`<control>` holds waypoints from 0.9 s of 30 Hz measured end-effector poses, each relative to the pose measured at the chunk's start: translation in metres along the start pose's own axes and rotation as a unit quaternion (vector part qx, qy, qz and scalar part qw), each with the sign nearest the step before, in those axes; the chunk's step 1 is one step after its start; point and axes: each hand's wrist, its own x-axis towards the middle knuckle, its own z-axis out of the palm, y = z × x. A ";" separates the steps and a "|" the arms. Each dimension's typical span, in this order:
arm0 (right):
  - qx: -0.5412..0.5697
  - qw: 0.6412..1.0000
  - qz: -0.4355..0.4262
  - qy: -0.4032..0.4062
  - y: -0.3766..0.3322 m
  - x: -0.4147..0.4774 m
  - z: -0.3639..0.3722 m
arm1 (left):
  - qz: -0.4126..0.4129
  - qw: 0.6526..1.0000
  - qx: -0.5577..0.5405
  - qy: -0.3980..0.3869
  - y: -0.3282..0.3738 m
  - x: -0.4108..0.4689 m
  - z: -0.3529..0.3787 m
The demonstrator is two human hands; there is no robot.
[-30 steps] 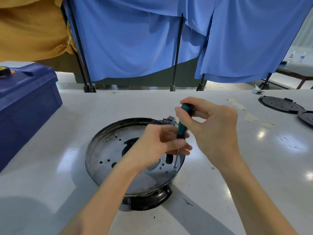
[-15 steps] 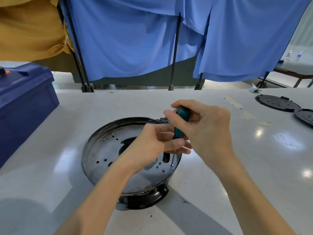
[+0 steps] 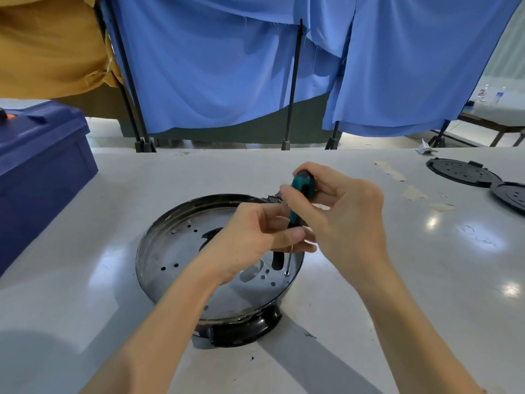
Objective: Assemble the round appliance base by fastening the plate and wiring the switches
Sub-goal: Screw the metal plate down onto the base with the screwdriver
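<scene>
A round black appliance base point(image 3: 244, 331) lies on the white table with a perforated metal plate point(image 3: 176, 251) seated in it. My right hand point(image 3: 341, 220) grips the handle of a teal screwdriver point(image 3: 301, 191) held upright. Its thin shaft runs down to a small screw point(image 3: 287, 273) at the plate's right rim. My left hand point(image 3: 255, 237) pinches the lower handle and shaft, steadying it above the plate. A black connector point(image 3: 274, 199) peeks out at the base's far rim, behind my hands.
A dark blue crate point(image 3: 37, 172) stands at the left edge of the table. Two black perforated discs point(image 3: 463, 172) lie at the far right, with tape scraps point(image 3: 412, 191) near them. Blue curtains on black stands hang behind the table.
My right hand's fingers have shifted round the screwdriver handle; the tool stays upright on the same screw. The view has drifted slightly. The left hand has kept its hold.
</scene>
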 end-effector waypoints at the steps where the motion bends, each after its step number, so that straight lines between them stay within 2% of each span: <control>1: -0.059 0.998 0.001 0.037 -0.001 -0.003 0.005 | -0.001 1.000 0.011 -0.001 0.000 0.002 0.003; 3: -0.150 0.986 -0.009 0.074 -0.005 -0.005 0.006 | -0.011 1.000 0.013 -0.011 -0.001 0.004 0.006; 4: -0.144 0.988 -0.005 0.047 -0.005 -0.002 0.000 | -0.019 1.000 0.007 -0.014 -0.001 0.004 0.004; 7: 0.045 0.991 0.038 -0.117 -0.005 0.012 -0.017 | -0.030 0.999 -0.007 -0.030 0.000 0.000 -0.003; 10: 0.116 0.979 -0.005 -0.168 -0.003 0.013 -0.020 | -0.030 0.998 -0.006 -0.046 0.000 -0.004 -0.004; 13: 0.094 0.987 -0.026 -0.126 -0.003 0.008 -0.015 | -0.023 0.999 -0.024 -0.037 0.001 -0.005 -0.003; 16: 0.052 0.998 -0.026 -0.035 -0.006 0.001 -0.003 | -0.001 1.000 -0.024 0.003 0.003 -0.005 -0.002; 20: -0.091 0.991 -0.031 0.092 -0.012 -0.007 0.017 | -0.004 1.000 0.015 0.006 0.002 -0.003 0.005; 22: -0.155 0.981 -0.009 0.113 -0.010 -0.003 0.012 | -0.018 1.000 0.024 -0.002 0.001 0.000 0.009; 24: -0.141 0.990 0.012 0.027 -0.007 0.009 -0.004 | -0.027 0.999 0.024 -0.007 0.001 0.001 0.008; 25: -0.070 0.996 0.026 -0.040 -0.005 0.016 -0.014 | -0.029 0.999 0.022 -0.014 0.002 0.001 0.007; 27: 0.069 0.983 0.036 -0.163 -0.004 0.025 -0.028 | -0.030 0.999 0.015 -0.028 0.002 -0.001 0.004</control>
